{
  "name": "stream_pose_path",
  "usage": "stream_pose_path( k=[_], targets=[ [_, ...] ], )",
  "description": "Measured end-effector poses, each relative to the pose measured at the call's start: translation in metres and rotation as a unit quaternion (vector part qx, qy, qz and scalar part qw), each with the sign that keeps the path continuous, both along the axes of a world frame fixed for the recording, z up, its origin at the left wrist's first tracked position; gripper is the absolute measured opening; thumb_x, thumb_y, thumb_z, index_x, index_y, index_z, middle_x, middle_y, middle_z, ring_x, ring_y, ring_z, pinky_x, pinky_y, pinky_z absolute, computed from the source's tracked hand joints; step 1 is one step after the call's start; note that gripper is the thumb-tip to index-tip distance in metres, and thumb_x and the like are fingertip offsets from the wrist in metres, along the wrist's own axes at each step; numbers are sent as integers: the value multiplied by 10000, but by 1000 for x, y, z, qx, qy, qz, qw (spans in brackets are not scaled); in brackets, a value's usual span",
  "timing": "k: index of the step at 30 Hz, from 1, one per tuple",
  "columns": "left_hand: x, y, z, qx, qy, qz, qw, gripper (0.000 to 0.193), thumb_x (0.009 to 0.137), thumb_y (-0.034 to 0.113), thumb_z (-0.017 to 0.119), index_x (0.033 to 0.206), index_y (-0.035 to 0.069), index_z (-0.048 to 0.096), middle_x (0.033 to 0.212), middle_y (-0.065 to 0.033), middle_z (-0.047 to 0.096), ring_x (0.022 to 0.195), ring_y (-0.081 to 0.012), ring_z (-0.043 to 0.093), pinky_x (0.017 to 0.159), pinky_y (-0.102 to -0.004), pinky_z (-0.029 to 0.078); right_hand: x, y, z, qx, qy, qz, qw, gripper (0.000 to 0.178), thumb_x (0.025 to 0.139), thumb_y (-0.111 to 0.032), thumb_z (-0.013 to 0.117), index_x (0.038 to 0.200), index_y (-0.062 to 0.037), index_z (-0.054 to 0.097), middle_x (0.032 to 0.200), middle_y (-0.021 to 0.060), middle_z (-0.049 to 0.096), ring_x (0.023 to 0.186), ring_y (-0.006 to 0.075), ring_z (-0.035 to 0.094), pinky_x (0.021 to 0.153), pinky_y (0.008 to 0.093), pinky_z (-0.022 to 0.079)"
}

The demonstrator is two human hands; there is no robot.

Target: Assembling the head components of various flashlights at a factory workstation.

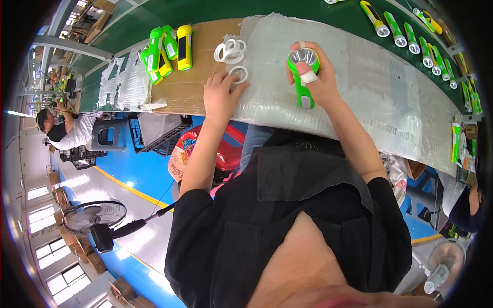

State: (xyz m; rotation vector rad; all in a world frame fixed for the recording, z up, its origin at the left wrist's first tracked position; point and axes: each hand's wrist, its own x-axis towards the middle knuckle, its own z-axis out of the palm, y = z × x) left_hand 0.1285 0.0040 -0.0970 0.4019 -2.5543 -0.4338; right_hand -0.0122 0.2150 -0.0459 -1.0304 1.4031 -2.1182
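Note:
My right hand [325, 82] is wrapped round a green flashlight [305, 97], its silver reflector facing up and its handle pointing toward me. White bands circle the thumb and a finger of that hand, and the thumb lies across the reflector. My left hand [221, 97] rests at the edge of the cardboard, thumb and forefinger on either side of a white ring [245, 76]. Just beyond it lie several more white rings [234, 55], partly overlapping.
Green and yellow flashlights [154, 51] are piled at the left on cardboard [197, 95]. Another row of flashlights [394, 30] lies at the far right. Plastic wrap [370, 97] covers the worktop. Beside the bench are a black crate [134, 134] and a standing fan [95, 218]; a person sits at left.

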Motion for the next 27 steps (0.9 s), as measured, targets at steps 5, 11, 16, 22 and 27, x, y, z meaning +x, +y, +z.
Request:
stream_pose_path(
  k=[5, 11, 16, 22, 27],
  targets=[
    [-20, 27, 46, 120, 158, -101, 975, 242, 711, 205, 824, 868, 58, 711, 1003, -102, 637, 907, -287, 609, 776, -375, 489, -3, -3, 1, 7, 9, 15, 1000, 341, 911, -183, 639, 1191, -49, 499, 875, 58, 586, 714, 121, 570, 620, 275, 495],
    [-45, 54, 103, 105, 166, -247, 949, 281, 708, 210, 828, 976, 157, 763, 962, -68, 617, 888, -235, 570, 754, -346, 477, -1, -3, 2, 29, 47, 9, 998, 390, 945, -257, 562, 1247, -30, 468, 930, 96, 611, 706, 168, 616, 637, 304, 506],
    [-48, 54, 114, 61, 125, -273, 952, 279, 708, 235, 825, 968, 157, 765, 972, -54, 611, 900, -232, 568, 756, -352, 481, -8, 3, 0, 23, 38, 9, 999, 444, 953, -282, 570, 1306, -39, 452, 1015, 87, 617, 843, 183, 628, 735, 293, 516],
    [-56, 59, 124, 49, 87, -297, 950, 322, 687, 267, 831, 974, 147, 748, 993, -67, 614, 933, -256, 584, 782, -369, 492, -35, 26, 19, 2, 218, -53, 974, 506, 872, -279, 707, 1289, -57, 526, 1142, 80, 635, 1050, 212, 620, 908, 327, 499],
    [-65, 82, 124, 27, 101, -341, 934, 451, 661, 258, 855, 978, 75, 591, 1028, -126, 639, 987, -339, 599, 804, -417, 495, -64, 68, 73, 182, 451, -1, 874, 412, 759, -171, 803, 1116, -57, 634, 990, 75, 645, 899, 206, 638, 805, 319, 516]
  ],
)
